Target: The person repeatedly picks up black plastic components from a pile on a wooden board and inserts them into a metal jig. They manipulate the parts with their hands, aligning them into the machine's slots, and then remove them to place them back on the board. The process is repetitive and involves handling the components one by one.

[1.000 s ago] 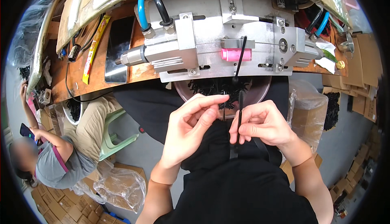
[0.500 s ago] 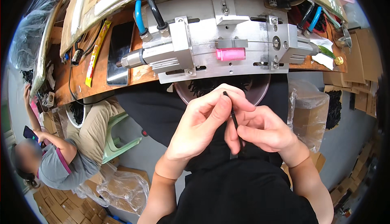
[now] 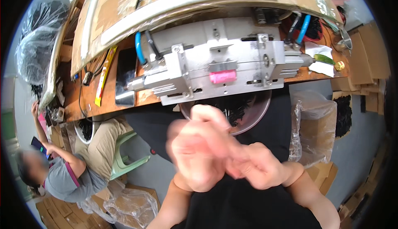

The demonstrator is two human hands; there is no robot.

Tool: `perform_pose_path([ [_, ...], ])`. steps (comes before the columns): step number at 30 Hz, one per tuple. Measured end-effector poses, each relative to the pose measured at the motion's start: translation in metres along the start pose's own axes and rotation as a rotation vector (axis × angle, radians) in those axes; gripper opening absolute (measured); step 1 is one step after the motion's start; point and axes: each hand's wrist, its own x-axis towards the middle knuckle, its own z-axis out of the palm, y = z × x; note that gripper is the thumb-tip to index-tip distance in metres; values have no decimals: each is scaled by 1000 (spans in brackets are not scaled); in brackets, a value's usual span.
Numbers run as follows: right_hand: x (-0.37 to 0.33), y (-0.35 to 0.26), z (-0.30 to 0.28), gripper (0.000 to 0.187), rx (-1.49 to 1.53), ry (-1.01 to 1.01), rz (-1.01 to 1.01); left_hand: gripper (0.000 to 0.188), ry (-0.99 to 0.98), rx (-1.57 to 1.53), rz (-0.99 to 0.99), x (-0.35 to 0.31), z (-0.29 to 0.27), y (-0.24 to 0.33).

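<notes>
Black rods lie heaped beyond the grip; whether the left hand or right hand pinches 1, I cannot tell: both blur, fingers curled and overlapping, perhaps to steady each other. The basin gathers the rods within easy reach. Farther out, the metal fixture carries a pink cylinder, probably parked there.

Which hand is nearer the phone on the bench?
Left: the left hand is lower in view and right of the phone; the right hand is lower too, but farther right.
</notes>
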Motion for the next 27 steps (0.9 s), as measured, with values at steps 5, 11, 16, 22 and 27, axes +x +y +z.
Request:
perform_pose_path([
  [5,-27,45,-7,24,129,-147,195,33,132,160,555,47,-61,60],
  [11,-20,11,-50,14,-76,404,-160,53,-411,498,96,1,1,-42],
  [16,-26,2,-72,16,-228,489,-278,46,-604,611,193,5,11,-61],
  [22,-15,-32,-136,11,-1165,800,-375,55,-424,530,83,-6,37,-58],
  [27,15,-49,-252,13,-1920,764,-581,37,-740,837,-115,-23,7,-83],
])
